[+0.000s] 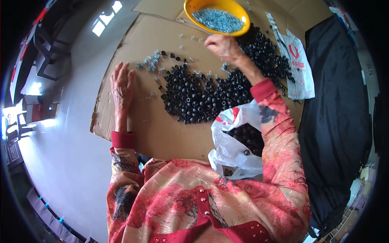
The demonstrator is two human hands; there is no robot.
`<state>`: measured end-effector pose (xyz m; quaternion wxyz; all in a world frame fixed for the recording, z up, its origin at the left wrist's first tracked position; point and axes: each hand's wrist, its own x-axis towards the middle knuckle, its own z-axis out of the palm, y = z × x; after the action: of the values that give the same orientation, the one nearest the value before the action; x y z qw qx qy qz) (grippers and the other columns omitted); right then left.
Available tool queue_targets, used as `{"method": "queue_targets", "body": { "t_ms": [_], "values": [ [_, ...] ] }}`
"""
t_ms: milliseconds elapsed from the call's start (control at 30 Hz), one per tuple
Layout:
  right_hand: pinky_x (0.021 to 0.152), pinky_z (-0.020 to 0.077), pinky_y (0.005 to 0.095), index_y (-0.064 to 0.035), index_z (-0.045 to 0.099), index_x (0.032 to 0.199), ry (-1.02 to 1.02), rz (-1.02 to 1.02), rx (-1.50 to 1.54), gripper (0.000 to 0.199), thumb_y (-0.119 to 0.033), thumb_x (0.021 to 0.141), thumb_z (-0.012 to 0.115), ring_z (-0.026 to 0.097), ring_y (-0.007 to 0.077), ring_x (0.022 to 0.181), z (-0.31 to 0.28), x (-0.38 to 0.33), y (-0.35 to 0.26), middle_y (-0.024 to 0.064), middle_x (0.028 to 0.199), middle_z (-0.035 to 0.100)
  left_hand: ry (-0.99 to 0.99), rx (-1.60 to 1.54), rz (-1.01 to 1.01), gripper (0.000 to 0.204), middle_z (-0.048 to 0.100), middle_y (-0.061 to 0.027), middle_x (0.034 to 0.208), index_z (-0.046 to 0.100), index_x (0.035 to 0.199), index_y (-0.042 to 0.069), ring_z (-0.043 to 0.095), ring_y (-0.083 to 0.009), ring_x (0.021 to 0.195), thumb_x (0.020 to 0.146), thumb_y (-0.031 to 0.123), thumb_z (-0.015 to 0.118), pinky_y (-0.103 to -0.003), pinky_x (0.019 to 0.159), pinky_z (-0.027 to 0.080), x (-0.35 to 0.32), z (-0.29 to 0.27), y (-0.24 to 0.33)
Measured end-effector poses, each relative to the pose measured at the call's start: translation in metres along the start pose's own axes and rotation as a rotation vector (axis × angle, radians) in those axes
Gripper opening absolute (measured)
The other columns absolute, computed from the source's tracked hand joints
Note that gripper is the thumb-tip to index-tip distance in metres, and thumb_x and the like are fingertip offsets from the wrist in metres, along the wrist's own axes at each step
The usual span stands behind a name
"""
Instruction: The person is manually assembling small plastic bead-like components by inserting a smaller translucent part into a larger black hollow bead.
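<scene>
The right hand (223,46) reaches forward to the near rim of the yellow bowl (239,29), which is heaped with small silvery nuts (218,19). Its fingers curl down toward the cardboard (170,129); whether they pinch anything I cannot tell, since the back of the hand hides the grip. The left hand (121,83) lies flat and open on the cardboard, palm down, holding nothing, just beside a small scatter of loose nuts (149,65).

Between the hands spreads a broad pile of black caps (202,95), running from the middle of the cardboard up to the right, past the bowl. A white plastic bag (233,146) near the person's chest holds more black pieces, and a second, flatter bag (300,69) lies at the far right.

Judging by what lies here, the work looks far from finished: the bowl is full, the black pile is large, and only a few nuts sit out beside the caps.

The cardboard is a flattened box laid over a pale grey floor (73,133). A dark cloth (336,101) covers the right side. To the far left stand a dark chair (48,48) and some boxes, with bright window patches reflected on the floor.
</scene>
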<state>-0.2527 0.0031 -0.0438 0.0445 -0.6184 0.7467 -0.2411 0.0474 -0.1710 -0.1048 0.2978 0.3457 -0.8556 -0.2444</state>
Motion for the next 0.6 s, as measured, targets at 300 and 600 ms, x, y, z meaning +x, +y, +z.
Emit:
{"method": "queue_targets", "body": {
  "t_ms": [300,600],
  "values": [
    [0.067,0.0469,0.035,0.0007,0.06,0.079,-0.228,-0.141,-0.167,0.013,-0.01,0.071,0.059,0.058,0.0263,0.068,-0.01,-0.055,0.031,0.0117,0.072,0.061,-0.031,-0.005,-0.033,0.039,0.043,-0.0141,0.131,0.054,0.119,0.009,0.041,-0.0306,0.12,0.089,0.034,0.052,-0.039,0.098,0.035,-0.005,-0.004,0.007],
    [0.061,0.0465,0.0318,0.0017,0.059,0.083,-0.157,0.132,0.075,0.015,-0.01,0.072,0.057,0.06,0.0237,0.069,-0.023,-0.049,0.032,0.0137,0.076,0.062,0.002,-0.052,-0.004,0.035,0.046,-0.0131,0.128,0.054,0.118,0.008,0.047,-0.0283,0.114,0.089,0.029,0.052,-0.036,0.093,0.039,-0.012,-0.011,0.008]
  ]
}}
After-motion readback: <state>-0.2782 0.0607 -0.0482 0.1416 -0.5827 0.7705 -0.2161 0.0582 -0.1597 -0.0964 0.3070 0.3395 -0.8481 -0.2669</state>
